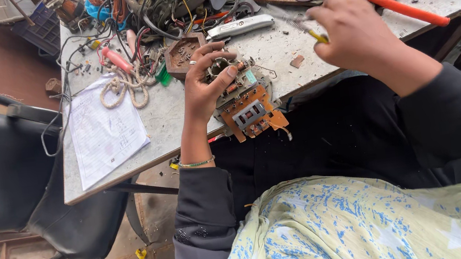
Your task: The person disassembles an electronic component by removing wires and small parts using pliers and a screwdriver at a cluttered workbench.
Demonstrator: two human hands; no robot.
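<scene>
My left hand [206, 85] grips an orange-brown circuit board [248, 109] with metal parts and small components, held at the near edge of the workbench [267, 47]. A ring sits on one finger and a thin bracelet on that wrist. To the right, my right hand [357, 32] is closed around a small screwdriver with a yellow handle [318, 35]; its thin shaft points left, above the board and a little apart from it. Both sleeves are dark.
Orange-handled pliers [404, 5] lie at the bench's far right. A grey utility knife [240, 26], a brown parts tray [182, 53], tangled wires [166, 4], a coiled cord [124, 87] and a paper sheet [103, 131] lie about. A black chair [5, 177] stands left.
</scene>
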